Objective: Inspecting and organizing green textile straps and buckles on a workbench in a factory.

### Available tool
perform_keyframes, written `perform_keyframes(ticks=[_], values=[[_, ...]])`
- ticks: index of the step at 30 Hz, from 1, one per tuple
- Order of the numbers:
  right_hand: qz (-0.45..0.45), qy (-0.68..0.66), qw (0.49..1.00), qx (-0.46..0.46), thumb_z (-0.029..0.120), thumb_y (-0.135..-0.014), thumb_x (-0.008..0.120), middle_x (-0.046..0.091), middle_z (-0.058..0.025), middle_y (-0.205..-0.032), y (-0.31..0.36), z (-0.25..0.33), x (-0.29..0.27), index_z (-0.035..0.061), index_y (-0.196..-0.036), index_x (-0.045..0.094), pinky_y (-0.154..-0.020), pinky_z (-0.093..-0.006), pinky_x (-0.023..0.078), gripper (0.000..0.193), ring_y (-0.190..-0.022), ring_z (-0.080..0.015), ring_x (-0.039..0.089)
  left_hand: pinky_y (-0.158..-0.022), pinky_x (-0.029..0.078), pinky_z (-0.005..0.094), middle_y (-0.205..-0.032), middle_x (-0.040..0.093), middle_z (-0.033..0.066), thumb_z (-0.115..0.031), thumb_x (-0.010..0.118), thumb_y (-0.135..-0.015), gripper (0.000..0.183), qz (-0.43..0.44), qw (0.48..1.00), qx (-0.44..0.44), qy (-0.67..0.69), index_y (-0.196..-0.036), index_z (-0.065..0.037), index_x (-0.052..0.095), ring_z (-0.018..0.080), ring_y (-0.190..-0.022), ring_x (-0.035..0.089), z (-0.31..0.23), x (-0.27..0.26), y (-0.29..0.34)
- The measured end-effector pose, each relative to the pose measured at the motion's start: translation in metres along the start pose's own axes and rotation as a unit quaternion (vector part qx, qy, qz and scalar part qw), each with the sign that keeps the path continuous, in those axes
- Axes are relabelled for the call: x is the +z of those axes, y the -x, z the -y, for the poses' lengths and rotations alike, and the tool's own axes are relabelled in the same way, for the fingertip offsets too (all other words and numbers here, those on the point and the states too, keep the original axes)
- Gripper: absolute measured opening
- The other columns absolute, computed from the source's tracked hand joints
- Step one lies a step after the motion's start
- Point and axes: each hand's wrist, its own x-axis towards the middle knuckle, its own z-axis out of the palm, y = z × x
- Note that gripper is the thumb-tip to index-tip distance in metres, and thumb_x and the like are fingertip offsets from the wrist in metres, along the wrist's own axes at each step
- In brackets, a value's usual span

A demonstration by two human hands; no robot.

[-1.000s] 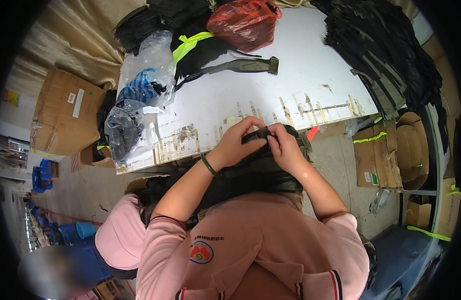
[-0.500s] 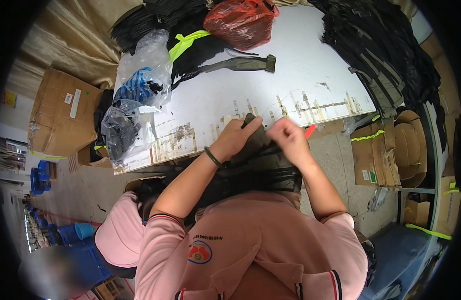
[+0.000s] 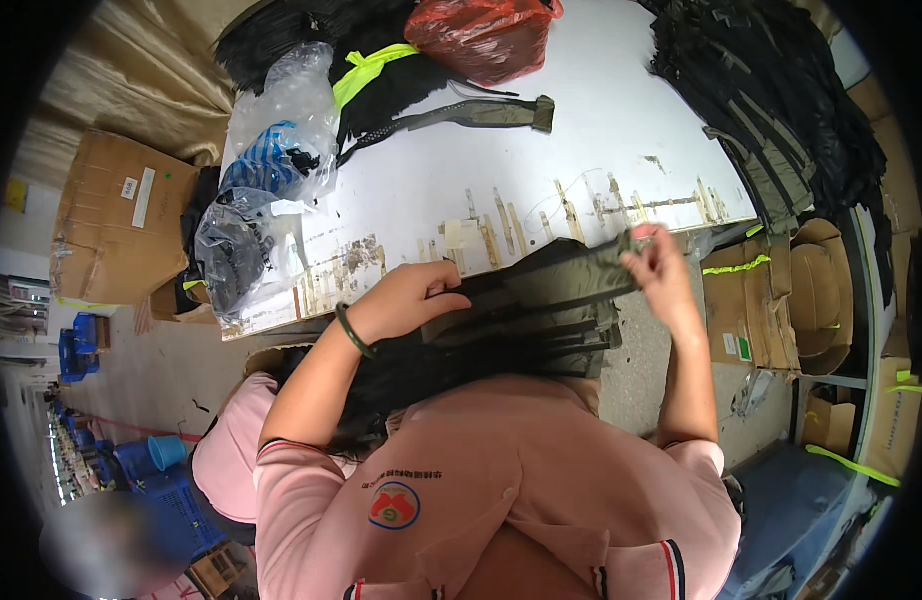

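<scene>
One olive-and-black strip (image 3: 571, 280) held out sideways

The strip spans the gap between the person's hands, just in front of the near edge of the white table (image 3: 601, 130) and above a dark pile of similar pieces (image 3: 481, 345) on the lap; the left hand (image 3: 406, 298), below a green bangle (image 3: 355, 331) at its wrist, has thumb and fingers clamped on the strip's left part; the right hand (image 3: 660, 268) pinches its right end, thumb and fingers together on the cloth, that end a little higher than the other.

On the table lie a red plastic bag (image 3: 486, 42), a loose olive-and-black strap (image 3: 491, 114), a yellow-green band (image 3: 366, 72) and clear plastic bags (image 3: 291, 100) with something blue-striped inside; a heap of dark straps (image 3: 751, 80) covers the far right corner; cardboard boxes stand to both sides, a closed one (image 3: 121, 220) at left, an open one (image 3: 746, 310) at right; another person in pink (image 3: 226, 455) is at lower left.
</scene>
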Motion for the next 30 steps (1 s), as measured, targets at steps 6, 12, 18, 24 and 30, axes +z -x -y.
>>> perform_keyframes(ticks=[6,12,18,24,30], values=[[0.171,0.329,0.928,-0.045,0.028,-0.082,0.067,0.064,-0.0146,-0.081,-0.006,-0.012,0.012,0.0059,-0.099,0.055,-0.066,-0.0400,0.046,0.030,-0.070,-0.0318,0.061,-0.074,0.049,0.0451,-0.096,0.061,0.0174,-0.027,0.062,-0.084,0.037,0.028,0.978,0.001,-0.208,-0.115,-0.010,0.051,0.0374,-0.087,0.061,0.052,0.081,-0.006],[0.034,0.257,0.964,-0.053,0.037,-0.082,0.066,0.065,-0.0147,-0.083,-0.150,0.033,0.042,0.0062,-0.099,0.058,-0.073,-0.0388,0.047,0.036,-0.079,-0.0276,0.062,-0.075,0.048,0.0451,-0.098,0.060,0.0163,-0.027,0.061,-0.085,0.036,-0.044,0.987,0.028,-0.155,-0.115,-0.010,0.052,0.0373,-0.089,0.060,0.068,0.095,-0.007],[-0.053,0.311,0.946,0.077,0.048,-0.077,0.069,0.066,-0.0129,-0.103,-0.271,0.023,0.102,0.0028,-0.109,0.055,-0.082,-0.0376,0.048,0.057,-0.099,-0.0285,0.063,-0.075,0.048,0.0447,-0.098,0.059,0.0170,-0.028,0.062,-0.084,0.036,-0.028,0.989,0.017,-0.141,-0.113,-0.009,0.054,0.0380,-0.089,0.059,0.059,0.098,-0.009],[-0.070,0.278,0.958,0.020,0.032,-0.075,0.073,0.066,-0.0155,-0.088,-0.281,-0.021,0.114,0.0032,-0.083,0.060,-0.073,-0.0395,0.050,0.032,-0.080,-0.0298,0.064,-0.079,0.047,0.0412,-0.098,0.058,0.0164,-0.031,0.065,-0.083,0.037,-0.027,0.990,0.066,-0.125,-0.111,-0.009,0.057,0.0352,-0.093,0.057,0.054,0.074,-0.009],[-0.075,-0.066,0.995,-0.005,0.015,-0.076,0.074,0.052,-0.0026,-0.064,-0.199,-0.048,0.095,0.0061,-0.075,0.049,-0.055,-0.0298,0.043,0.027,-0.057,-0.0145,0.047,-0.082,0.045,0.0402,-0.098,0.056,0.0150,-0.025,0.067,-0.081,0.033,-0.130,0.982,0.126,-0.055,-0.106,-0.006,0.059,0.0335,-0.094,0.055,0.033,0.030,-0.043]])
